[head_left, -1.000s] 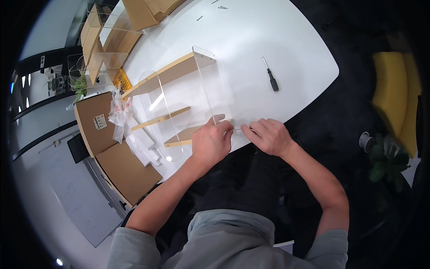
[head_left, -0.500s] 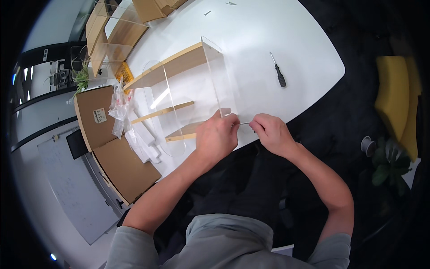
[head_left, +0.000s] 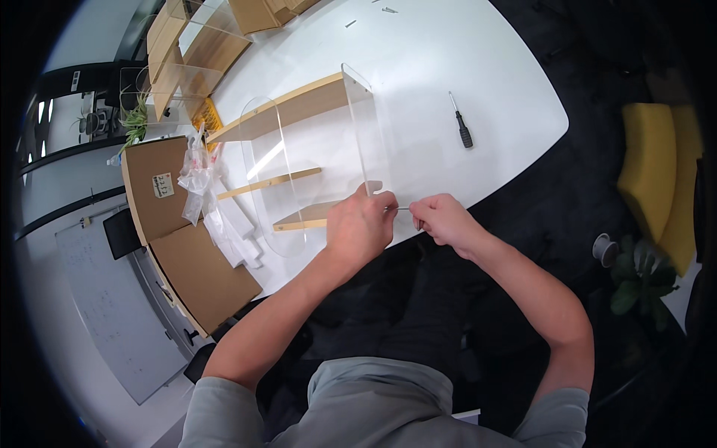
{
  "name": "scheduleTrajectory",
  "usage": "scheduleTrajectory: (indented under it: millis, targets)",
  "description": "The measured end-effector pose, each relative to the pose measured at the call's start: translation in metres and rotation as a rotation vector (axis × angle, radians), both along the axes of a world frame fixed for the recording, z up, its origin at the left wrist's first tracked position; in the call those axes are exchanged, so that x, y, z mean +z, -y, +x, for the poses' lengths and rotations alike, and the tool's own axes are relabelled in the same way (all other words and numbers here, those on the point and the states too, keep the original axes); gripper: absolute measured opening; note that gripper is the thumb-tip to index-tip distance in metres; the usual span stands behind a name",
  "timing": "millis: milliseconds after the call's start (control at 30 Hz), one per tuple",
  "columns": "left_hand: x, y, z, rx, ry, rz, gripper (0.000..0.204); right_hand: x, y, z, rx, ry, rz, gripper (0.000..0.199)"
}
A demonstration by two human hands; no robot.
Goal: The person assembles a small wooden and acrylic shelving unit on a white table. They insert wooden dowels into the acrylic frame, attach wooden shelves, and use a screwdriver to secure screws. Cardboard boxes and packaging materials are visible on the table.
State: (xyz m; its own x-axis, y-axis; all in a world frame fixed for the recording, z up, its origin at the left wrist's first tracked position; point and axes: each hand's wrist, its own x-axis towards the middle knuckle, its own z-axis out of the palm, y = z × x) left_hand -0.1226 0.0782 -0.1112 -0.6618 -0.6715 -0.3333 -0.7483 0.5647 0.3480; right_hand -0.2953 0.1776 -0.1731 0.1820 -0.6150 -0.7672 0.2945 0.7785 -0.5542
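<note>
- I see the left hand (head_left: 361,226) at the near edge of the white surface (head_left: 418,67), fingers curled against the lower corner of the clear panel (head_left: 370,134) of a shelf unit (head_left: 302,160).
- Left grip: closed around the panel corner; thumb and fingertips meet at a thin metal tool (head_left: 402,208).
- Right hand (head_left: 442,220) just beside the left, over the surface edge. Its grip is pinched shut on the tool's other end; the tool bridges the gap between the two hands.
- What kind of tool it is I cannot tell; too small.
- Shelf unit lies on its side on the surface: three wooden boards (head_left: 287,112) between two clear panels, the nearest board touching the left hand.
- Screwdriver (head_left: 461,128), black handle, lies alone on the surface, well apart from both hands, off to the right.
- Left of the unit: plastic bags (head_left: 196,175) and white foam pieces (head_left: 231,224) on brown cardboard (head_left: 202,276).
- Far left corner: a second clear-and-wood unit (head_left: 187,45).
- Yellow seat (head_left: 657,179) and a plant (head_left: 635,276) on the dark floor to the right.
</note>
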Motion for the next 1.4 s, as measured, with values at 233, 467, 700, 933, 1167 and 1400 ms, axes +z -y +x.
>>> scheduleTrajectory:
  millis: [233,467,700,933,1167,1400]
  targets:
    - [-0.002,-0.001,0.003,0.008,-0.029,-0.019,0.005,-0.002,-0.021,-0.003,0.257,-1.279,-1.089,0.016]
    - [0.000,0.000,-0.001,-0.003,-0.030,-0.017,0.004,-0.006,-0.012,-0.008,0.322,-1.478,-1.391,0.020]
    - [0.003,0.000,-0.004,-0.001,0.000,0.008,0.005,-0.018,0.000,-0.005,0.206,-1.052,-1.148,0.029]
    - [0.003,0.000,0.001,-0.021,-0.031,-0.019,0.004,0.008,0.033,-0.012,0.238,-0.227,-0.131,0.034]
    - [0.004,-0.001,-0.001,-0.017,-0.028,-0.005,0.003,0.006,0.013,-0.008,0.127,-0.479,-0.350,0.043]
    - [0.003,-0.001,0.001,-0.025,-0.046,-0.018,0.004,-0.009,-0.006,-0.015,0.204,-1.489,-1.454,0.020]
